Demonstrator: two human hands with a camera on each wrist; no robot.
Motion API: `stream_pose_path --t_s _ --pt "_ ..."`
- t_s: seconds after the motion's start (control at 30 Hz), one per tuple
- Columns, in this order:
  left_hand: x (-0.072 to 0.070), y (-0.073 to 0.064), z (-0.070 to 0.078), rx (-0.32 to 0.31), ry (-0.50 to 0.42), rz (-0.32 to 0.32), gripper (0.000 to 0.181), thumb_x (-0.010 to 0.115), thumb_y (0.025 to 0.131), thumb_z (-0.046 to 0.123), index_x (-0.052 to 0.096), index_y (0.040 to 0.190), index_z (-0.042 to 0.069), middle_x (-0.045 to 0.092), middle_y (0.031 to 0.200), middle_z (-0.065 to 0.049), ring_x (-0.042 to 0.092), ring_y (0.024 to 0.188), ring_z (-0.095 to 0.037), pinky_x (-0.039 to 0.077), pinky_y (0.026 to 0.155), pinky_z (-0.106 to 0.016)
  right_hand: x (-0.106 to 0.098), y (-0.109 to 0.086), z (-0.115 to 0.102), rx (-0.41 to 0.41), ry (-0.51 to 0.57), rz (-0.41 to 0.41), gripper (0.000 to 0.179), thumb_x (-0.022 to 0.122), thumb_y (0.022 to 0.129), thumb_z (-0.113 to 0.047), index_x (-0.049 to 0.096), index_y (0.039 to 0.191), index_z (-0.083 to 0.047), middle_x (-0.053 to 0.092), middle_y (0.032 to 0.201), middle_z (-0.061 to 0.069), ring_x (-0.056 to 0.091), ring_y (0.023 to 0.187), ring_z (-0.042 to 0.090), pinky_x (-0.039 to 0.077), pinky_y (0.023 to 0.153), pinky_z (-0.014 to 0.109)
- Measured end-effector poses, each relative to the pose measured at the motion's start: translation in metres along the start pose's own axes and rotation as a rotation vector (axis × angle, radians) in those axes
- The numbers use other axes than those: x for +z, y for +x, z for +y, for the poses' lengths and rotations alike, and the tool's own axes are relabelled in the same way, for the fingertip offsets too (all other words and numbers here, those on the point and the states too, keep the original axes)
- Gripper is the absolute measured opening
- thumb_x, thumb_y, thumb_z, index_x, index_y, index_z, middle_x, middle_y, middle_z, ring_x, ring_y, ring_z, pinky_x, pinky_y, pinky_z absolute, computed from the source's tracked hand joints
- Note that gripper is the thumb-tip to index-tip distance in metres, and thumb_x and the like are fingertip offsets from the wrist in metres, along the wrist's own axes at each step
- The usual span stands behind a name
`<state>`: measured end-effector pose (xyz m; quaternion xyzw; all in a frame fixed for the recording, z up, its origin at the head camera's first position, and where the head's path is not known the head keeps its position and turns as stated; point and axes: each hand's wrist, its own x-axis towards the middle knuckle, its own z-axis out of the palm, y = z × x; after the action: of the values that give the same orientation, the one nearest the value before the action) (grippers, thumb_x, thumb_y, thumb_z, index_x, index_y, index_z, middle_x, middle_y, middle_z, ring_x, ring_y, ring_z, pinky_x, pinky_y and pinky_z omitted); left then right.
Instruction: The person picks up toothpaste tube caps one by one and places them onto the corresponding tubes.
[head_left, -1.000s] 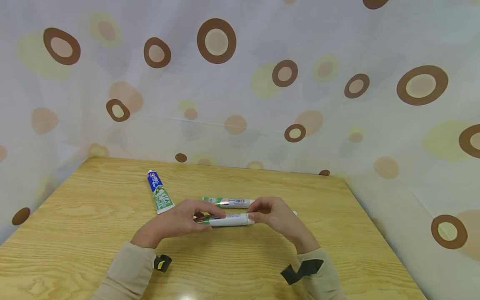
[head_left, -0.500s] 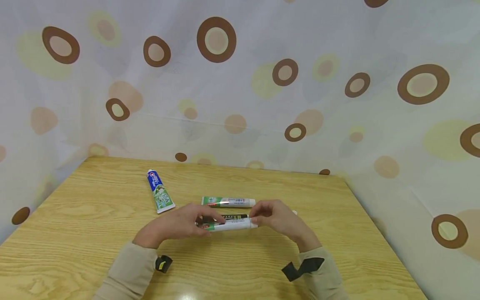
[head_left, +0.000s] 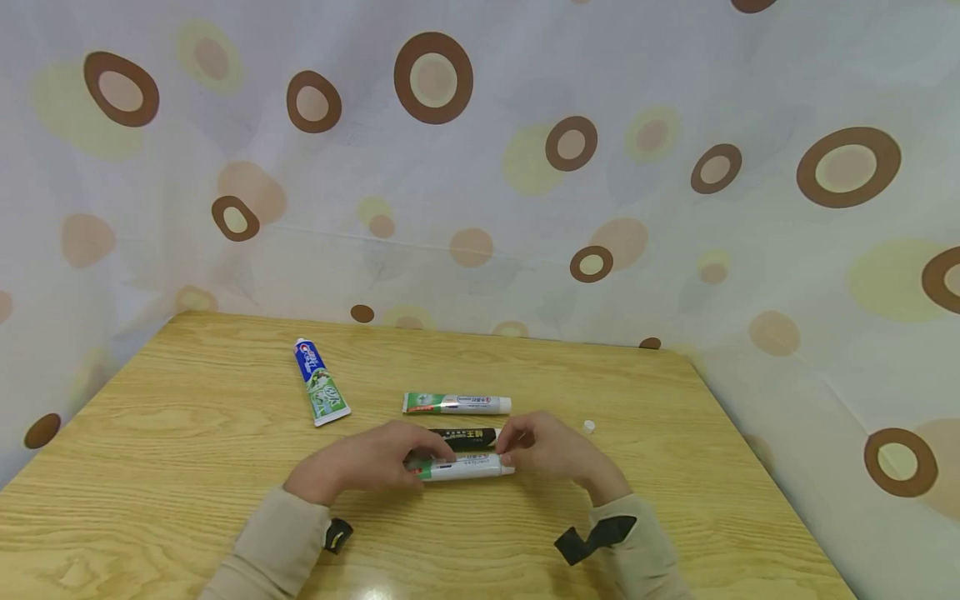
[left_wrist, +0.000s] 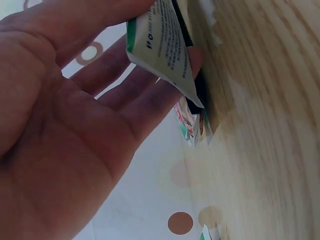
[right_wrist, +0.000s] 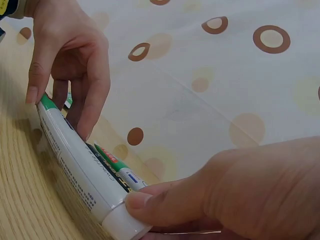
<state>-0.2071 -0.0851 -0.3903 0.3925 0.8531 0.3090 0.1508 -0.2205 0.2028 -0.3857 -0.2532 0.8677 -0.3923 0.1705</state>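
Observation:
A white and green toothpaste tube (head_left: 465,468) lies crosswise between my hands, nearest to me. My left hand (head_left: 378,458) grips its flat crimped end, thumb on the near side and fingers on the far side. At the other end my right hand (head_left: 555,454) pinches the tube by its white cap (right_wrist: 122,223), thumb in front. A black toothpaste tube (head_left: 468,439) with gold lettering lies right behind it, partly hidden by the fingers. Farther back a second white and green toothpaste tube (head_left: 457,404) lies parallel.
A blue and green toothpaste tube (head_left: 322,383) lies slanted at the left. A small white cap-like piece (head_left: 588,427) sits right of my right hand. The wooden table (head_left: 637,392) meets a dotted cloth (head_left: 480,192) at the back and sides.
Both hands have brought the white and green tube toward me, from over the black tube to in front of it. The black tube now shows behind it. The other tubes stay put.

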Motion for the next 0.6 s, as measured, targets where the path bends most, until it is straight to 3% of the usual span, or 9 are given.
stream_pose_path --t_s 0.2,0.6 --pt "0.004 0.003 0.002 0.001 0.057 -0.004 0.045 0.077 0.081 0.002 0.068 0.122 0.018 0.067 0.120 0.002 0.058 0.100 -0.007 0.049 0.093 -0.029 0.003 0.001 -0.001 0.024 -0.050 -0.018 0.008 0.069 0.088 -0.001 0.069 0.090 -0.009 0.068 0.094 0.002 0.059 0.085 0.015 0.049 0.074 0.026" --pt "0.012 0.002 0.007 -0.113 0.142 -0.003 0.054 0.081 0.076 0.005 0.063 0.126 0.019 0.064 0.118 0.000 0.056 0.104 -0.014 0.048 0.097 -0.039 0.004 0.002 -0.008 0.048 -0.112 -0.022 0.007 0.072 0.086 0.000 0.069 0.088 -0.006 0.068 0.089 0.003 0.058 0.081 0.014 0.048 0.071 0.026"
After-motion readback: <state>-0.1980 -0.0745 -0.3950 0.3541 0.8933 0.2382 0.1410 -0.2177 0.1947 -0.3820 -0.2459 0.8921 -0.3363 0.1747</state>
